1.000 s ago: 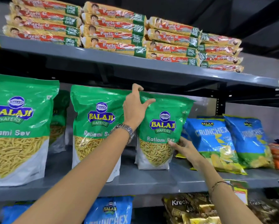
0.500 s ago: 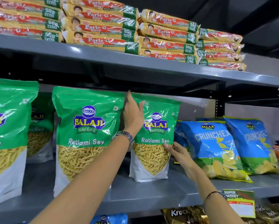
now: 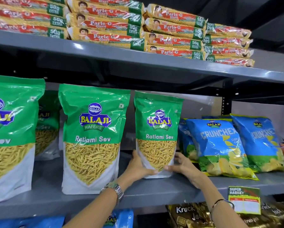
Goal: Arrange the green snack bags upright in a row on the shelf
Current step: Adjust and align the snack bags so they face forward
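The left hand (image 3: 138, 165) and right hand (image 3: 181, 164) grasp the base of the rightmost Ratlami Sev bag (image 3: 157, 129) from nine and three o'clock, likely squaring it upright on the grey shelf (image 3: 154, 188), apart from its neighbouring Ratlami Sev bag (image 3: 92, 137) at nine o'clock.

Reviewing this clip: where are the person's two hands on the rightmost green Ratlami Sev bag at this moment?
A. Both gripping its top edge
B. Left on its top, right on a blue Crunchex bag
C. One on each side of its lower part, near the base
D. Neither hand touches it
C: the left hand and right hand flank the bottom of the rightmost green bag, which stands upright on the shelf.
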A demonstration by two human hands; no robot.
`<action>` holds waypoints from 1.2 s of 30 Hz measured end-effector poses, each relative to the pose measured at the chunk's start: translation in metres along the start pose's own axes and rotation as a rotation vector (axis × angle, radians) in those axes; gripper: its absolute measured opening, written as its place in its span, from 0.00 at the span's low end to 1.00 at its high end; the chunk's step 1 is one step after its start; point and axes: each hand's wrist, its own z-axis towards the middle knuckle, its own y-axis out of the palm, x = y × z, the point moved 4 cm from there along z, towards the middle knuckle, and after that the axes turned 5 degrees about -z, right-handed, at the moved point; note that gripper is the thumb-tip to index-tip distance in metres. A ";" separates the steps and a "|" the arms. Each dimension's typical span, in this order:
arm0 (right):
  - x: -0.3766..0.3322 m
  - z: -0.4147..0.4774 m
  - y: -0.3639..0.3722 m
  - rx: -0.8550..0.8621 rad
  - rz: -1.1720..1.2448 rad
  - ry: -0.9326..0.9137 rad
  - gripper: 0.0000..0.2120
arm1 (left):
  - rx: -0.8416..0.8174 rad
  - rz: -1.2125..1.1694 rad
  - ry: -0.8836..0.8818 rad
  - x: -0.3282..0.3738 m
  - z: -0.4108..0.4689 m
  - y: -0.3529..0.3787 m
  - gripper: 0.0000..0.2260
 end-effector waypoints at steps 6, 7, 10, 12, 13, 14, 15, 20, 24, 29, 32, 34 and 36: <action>0.000 -0.007 0.000 0.049 -0.038 0.000 0.26 | 0.043 0.105 0.083 -0.008 -0.005 -0.009 0.42; 0.000 -0.008 -0.001 0.053 -0.047 -0.001 0.25 | 0.045 0.103 0.088 -0.008 -0.006 -0.010 0.42; 0.000 -0.015 -0.004 0.057 -0.081 0.003 0.27 | 0.045 0.123 0.110 -0.005 -0.015 -0.010 0.42; -0.002 -0.022 -0.006 0.065 -0.103 0.010 0.27 | 0.044 0.129 0.125 -0.002 -0.021 -0.009 0.40; -0.004 -0.026 -0.006 0.068 -0.105 0.009 0.26 | 0.044 0.129 0.132 0.000 -0.024 -0.009 0.39; -0.006 -0.029 -0.006 0.068 -0.104 0.006 0.26 | 0.045 0.131 0.143 0.002 -0.027 -0.009 0.38; -0.008 -0.034 -0.007 0.069 -0.100 0.004 0.25 | 0.044 0.125 0.151 0.003 -0.030 -0.009 0.39; -0.012 -0.047 -0.008 0.065 -0.109 0.008 0.25 | 0.042 0.115 0.186 0.005 -0.041 -0.009 0.42; -0.010 -0.049 -0.009 0.065 -0.108 0.011 0.29 | 0.039 0.113 0.202 0.004 -0.044 -0.010 0.42; -0.007 -0.050 -0.012 0.046 -0.139 0.024 0.48 | -0.034 0.121 0.200 0.000 -0.043 -0.013 0.48; -0.005 -0.049 -0.013 -0.006 -0.138 0.031 0.55 | -0.061 0.152 0.153 -0.005 -0.040 -0.018 0.52; -0.006 -0.047 -0.012 -0.042 -0.130 0.037 0.53 | -0.080 0.176 0.136 -0.006 -0.038 -0.019 0.53; -0.007 -0.044 -0.009 -0.076 -0.119 0.041 0.50 | -0.089 0.186 0.139 -0.006 -0.036 -0.019 0.53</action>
